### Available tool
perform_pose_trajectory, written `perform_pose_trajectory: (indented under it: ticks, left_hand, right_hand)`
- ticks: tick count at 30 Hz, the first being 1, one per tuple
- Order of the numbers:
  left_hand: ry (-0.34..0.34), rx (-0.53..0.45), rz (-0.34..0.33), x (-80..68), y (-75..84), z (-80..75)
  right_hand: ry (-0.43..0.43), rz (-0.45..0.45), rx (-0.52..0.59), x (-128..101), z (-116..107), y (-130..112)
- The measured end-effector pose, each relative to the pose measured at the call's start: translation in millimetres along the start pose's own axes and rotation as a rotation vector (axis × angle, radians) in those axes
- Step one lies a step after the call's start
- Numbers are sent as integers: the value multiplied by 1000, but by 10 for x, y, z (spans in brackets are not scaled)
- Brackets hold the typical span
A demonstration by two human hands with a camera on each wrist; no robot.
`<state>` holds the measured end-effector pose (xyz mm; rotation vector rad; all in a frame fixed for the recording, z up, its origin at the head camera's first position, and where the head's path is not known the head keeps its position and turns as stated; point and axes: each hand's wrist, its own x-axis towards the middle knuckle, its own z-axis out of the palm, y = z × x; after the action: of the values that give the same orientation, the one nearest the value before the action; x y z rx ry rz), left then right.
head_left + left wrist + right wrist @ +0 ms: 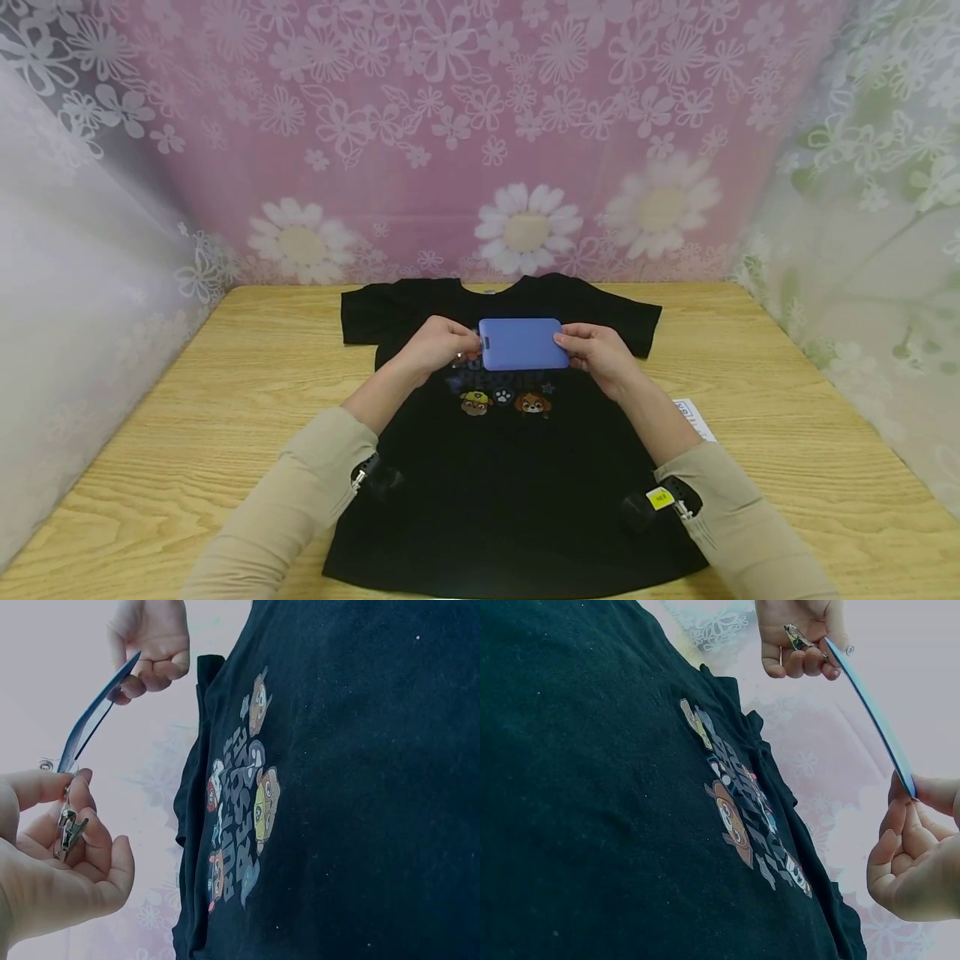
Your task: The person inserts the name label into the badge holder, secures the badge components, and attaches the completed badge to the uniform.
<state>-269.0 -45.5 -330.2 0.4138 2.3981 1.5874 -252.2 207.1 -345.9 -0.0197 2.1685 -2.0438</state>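
A blue badge holder (522,343) hangs level above the chest of a black T-shirt (510,492) spread on the wooden table (787,400). My left hand (442,343) pinches its left end, with a metal clip (69,829) lying against the fingers. My right hand (596,350) pinches the right end between thumb and fingers. From the wrist views the blue badge holder (94,716) (870,712) shows edge-on, a thin strip between the two hands. The shirt carries a cartoon-dog print (504,402) just under the holder.
A white paper tag (693,419) pokes out from under the shirt's right side. Flowered cloth (480,133) walls in the table at the back and both sides. Bare wood lies left and right of the shirt.
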Motion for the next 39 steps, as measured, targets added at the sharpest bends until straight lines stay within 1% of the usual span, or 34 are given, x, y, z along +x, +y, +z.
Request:
perform_pose_trajectory:
  ticks: [6, 12, 16, 21, 24, 28, 34, 39]
  left_hand:
    - [-1, 52, 10, -10, 13, 6]
    - [4, 93, 15, -15, 30, 15]
    - [5, 162, 37, -9, 22, 35]
    - [-4, 224, 25, -6, 13, 70]
    - [-7, 229, 8, -7, -3, 69]
    - [-10, 238, -3, -5, -46, 40]
    - [-21, 264, -23, -33, -75, -5]
    - [-19, 285, -35, -31, -133, -23]
  right_hand:
    - [-30, 2, 49, -8, -11, 3]
    - [-31, 18, 99, -4, -24, 4]
    - [-36, 33, 134, -13, -25, 0]
    - [-27, 32, 119, -15, -22, -21]
    - [-11, 37, 106, -10, -39, -25]
    - [-9, 53, 104, -8, -75, -11]
    - [-14, 55, 49, -12, -95, 18]
    - [-3, 55, 37, -15, -94, 30]
